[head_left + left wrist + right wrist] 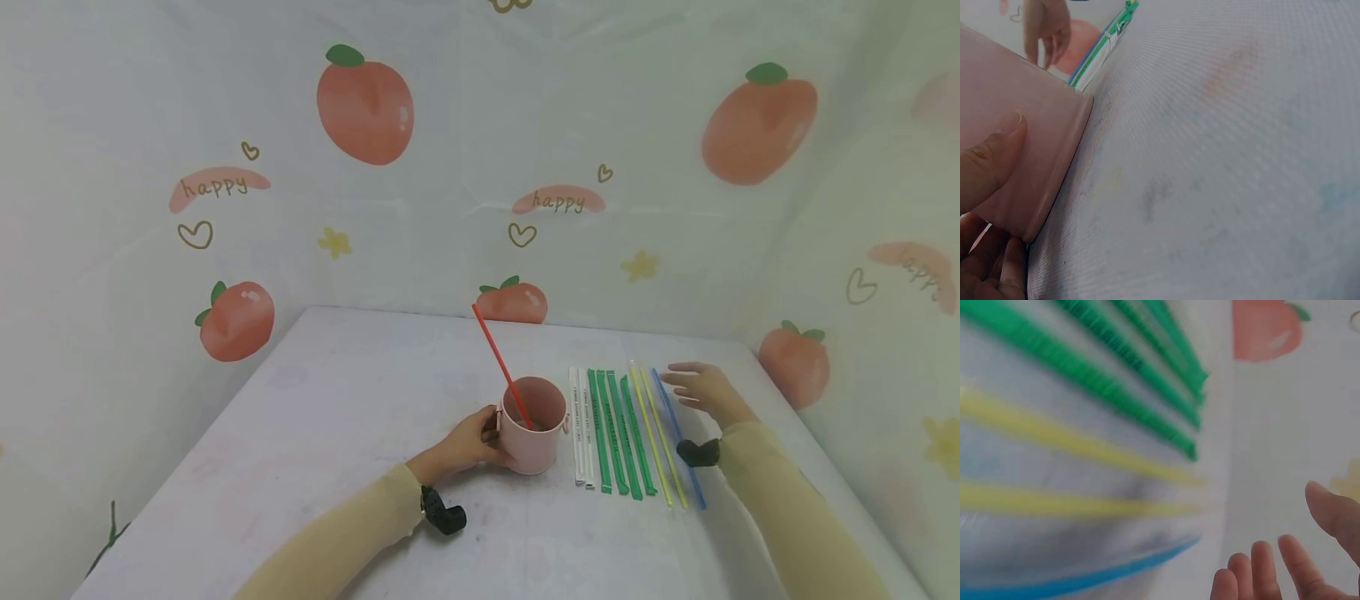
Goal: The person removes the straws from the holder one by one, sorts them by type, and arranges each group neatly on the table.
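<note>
My left hand (467, 442) grips the side of a pink cup (528, 454) that stands upright on the table, small lugs at its rim. Its thumb (999, 153) presses on the cup wall, with the fingers curled at the other side. A red straw (493, 348) leans in the cup, tilted to the left. My right hand (708, 392) hovers by the upper end of a blue straw (667, 400), its fingers spread and holding nothing in the right wrist view. Left of the blue straw lie two clear-wrapped yellow straws (650, 433).
Several green-wrapped straws (599, 431) and white-wrapped straws (576, 426) lie in a row between the cup and the yellow ones. A pale cloth covers the table (390, 383). Behind and to the right hangs a fruit-printed curtain (450, 200). Black devices (444, 510) sit on both wrists.
</note>
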### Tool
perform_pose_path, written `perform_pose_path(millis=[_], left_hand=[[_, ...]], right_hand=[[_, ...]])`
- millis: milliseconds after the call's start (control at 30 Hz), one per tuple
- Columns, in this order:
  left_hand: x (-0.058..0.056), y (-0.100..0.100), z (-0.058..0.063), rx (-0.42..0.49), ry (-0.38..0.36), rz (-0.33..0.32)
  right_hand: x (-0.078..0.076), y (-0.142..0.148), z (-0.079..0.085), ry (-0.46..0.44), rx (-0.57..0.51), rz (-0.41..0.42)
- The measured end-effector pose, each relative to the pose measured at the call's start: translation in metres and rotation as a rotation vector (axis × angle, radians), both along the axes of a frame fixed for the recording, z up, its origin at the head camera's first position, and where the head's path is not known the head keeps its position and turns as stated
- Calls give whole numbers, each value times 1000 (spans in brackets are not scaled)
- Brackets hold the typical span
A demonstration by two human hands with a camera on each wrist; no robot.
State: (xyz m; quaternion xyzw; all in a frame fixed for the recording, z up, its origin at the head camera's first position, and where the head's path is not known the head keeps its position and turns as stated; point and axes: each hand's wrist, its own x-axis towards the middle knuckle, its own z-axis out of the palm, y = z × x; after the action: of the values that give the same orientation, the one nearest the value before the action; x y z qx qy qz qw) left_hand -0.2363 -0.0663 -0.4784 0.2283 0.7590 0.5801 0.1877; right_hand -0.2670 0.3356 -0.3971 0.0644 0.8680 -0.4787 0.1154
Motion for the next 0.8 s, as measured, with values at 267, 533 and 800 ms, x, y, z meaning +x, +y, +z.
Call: perform_pose_path(millis=[267,533,800], left_hand=[[-1,0,1,-7,0,4],[-1,-1,0,-21,9,7],[0,-1,0,-9,-3,6]], right_hand=[[-6,-40,33,244,-230,154],[-2,-100,53,352,-381,188],[5,-143,52,378,-372,268]])
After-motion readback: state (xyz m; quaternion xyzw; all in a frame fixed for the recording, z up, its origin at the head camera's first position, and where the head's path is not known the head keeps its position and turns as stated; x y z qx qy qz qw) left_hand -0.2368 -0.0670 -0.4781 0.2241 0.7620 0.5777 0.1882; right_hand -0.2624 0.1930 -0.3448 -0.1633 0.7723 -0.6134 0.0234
